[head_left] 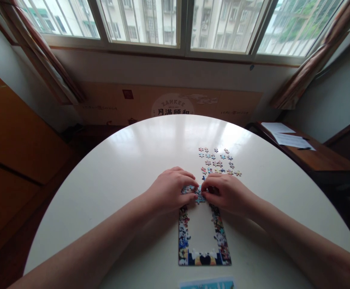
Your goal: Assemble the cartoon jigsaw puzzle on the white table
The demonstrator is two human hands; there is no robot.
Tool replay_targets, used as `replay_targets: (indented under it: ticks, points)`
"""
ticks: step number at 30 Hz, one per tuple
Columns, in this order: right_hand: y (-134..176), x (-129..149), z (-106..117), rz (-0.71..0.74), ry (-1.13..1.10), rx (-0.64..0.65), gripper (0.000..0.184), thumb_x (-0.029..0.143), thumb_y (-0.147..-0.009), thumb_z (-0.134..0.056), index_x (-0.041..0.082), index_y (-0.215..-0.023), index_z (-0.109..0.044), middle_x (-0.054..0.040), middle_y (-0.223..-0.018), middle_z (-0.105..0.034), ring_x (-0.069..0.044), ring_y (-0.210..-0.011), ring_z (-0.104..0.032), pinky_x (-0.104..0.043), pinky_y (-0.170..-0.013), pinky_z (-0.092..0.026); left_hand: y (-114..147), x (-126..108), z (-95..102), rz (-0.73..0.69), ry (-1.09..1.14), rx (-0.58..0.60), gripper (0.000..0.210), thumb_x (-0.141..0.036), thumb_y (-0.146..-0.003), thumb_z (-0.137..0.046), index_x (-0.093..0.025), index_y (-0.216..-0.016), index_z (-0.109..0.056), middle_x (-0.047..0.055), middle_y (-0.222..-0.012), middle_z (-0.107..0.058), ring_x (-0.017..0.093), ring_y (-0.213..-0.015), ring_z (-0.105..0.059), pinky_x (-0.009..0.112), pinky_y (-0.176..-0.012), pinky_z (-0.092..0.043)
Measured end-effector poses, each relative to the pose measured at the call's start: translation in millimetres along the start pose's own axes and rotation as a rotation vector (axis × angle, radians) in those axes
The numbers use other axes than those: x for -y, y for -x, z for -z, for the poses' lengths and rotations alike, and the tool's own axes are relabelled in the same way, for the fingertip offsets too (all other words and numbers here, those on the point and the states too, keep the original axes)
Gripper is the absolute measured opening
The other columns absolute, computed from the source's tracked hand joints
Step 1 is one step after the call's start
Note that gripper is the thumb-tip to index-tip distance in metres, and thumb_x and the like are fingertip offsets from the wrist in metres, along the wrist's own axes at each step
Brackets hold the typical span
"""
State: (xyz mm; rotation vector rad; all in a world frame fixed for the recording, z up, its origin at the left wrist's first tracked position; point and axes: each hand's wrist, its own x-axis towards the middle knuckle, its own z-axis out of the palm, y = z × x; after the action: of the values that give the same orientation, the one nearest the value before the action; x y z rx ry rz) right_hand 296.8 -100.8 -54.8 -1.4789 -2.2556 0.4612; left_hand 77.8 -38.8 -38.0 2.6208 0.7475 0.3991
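A partly assembled jigsaw puzzle (183, 237) lies flat on the white table. Its side and bottom borders are joined around a bare middle, and blue pieces fill part of its top. My left hand (172, 189) bends over the top left of the puzzle, fingertips and thumb curled onto the blue pieces. Close beside it, my right hand (229, 193) pinches at a puzzle piece (202, 194) at the top, mostly covered by the fingers. Just beyond both hands, several loose puzzle pieces (214, 163) lie spread in rough rows.
The round white table (102, 188) fills the foreground. A blue printed sheet or box (208, 284) shows at the near edge. Papers (289, 138) and a pen lie on a wooden desk (328, 158) at right. Behind are a printed carton panel (102, 100), windows and curtains.
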Motion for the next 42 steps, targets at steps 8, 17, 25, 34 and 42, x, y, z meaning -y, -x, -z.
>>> replay_targets:
  ticks: [8, 17, 25, 34, 42]
  points:
    - [0.0, -2.2, -4.1, 0.003, 0.029, -0.030, 0.012, 0.026, -0.082, -0.061, 0.024, -0.086, -0.072, 0.0002, -0.083, -0.070, -0.015, -0.072, -0.061, -0.029, -0.066, -0.042, -1.6, -0.7, -5.6, 0.019, -0.014, -0.021, 0.017, -0.033, -0.080, -0.076, -0.029, -0.097, -0.077, 0.000, -0.113, -0.075, 0.026, -0.106, -0.062, 0.045, -0.097, -0.048]
    - [-1.1, -0.7, -4.6, 0.004, 0.042, -0.058, 0.013, 0.026, -0.080, -0.060, 0.024, -0.083, -0.072, 0.0007, -0.080, -0.069, -0.014, -0.069, -0.059, -0.029, -0.065, -0.042, -2.7, 0.7, -4.7, -0.001, -0.021, -0.014, 0.017, -0.033, -0.080, -0.077, -0.028, -0.096, -0.076, 0.000, -0.111, -0.075, 0.025, -0.104, -0.062, 0.044, -0.096, -0.048]
    - [-1.0, 0.2, -5.4, -0.016, 0.059, -0.076, 0.011, 0.027, -0.081, -0.061, 0.025, -0.084, -0.071, 0.0013, -0.079, -0.068, -0.015, -0.072, -0.059, -0.029, -0.065, -0.040, -4.0, 0.9, -5.6, -0.009, -0.031, 0.000, 0.018, -0.033, -0.081, -0.076, -0.029, -0.098, -0.075, 0.000, -0.112, -0.074, 0.025, -0.105, -0.062, 0.043, -0.096, -0.048]
    - [-0.1, 1.5, -6.2, -0.029, 0.060, -0.089, 0.010, 0.027, -0.081, -0.061, 0.025, -0.083, -0.071, 0.0013, -0.079, -0.069, -0.015, -0.071, -0.059, -0.030, -0.065, -0.040, -4.0, 0.6, -5.5, -0.013, -0.028, 0.001, 0.018, -0.032, -0.080, -0.076, -0.028, -0.098, -0.074, 0.000, -0.110, -0.075, 0.025, -0.104, -0.062, 0.043, -0.096, -0.048]
    - [-0.6, 2.4, -7.4, -0.042, 0.056, -0.099, 0.009, 0.027, -0.081, -0.062, 0.025, -0.082, -0.070, 0.0021, -0.078, -0.067, -0.014, -0.071, -0.059, -0.030, -0.066, -0.041, -4.2, 1.4, -5.4, -0.011, -0.031, -0.005, 0.017, -0.033, -0.080, -0.076, -0.029, -0.097, -0.074, 0.000, -0.110, -0.075, 0.024, -0.104, -0.062, 0.042, -0.096, -0.048]
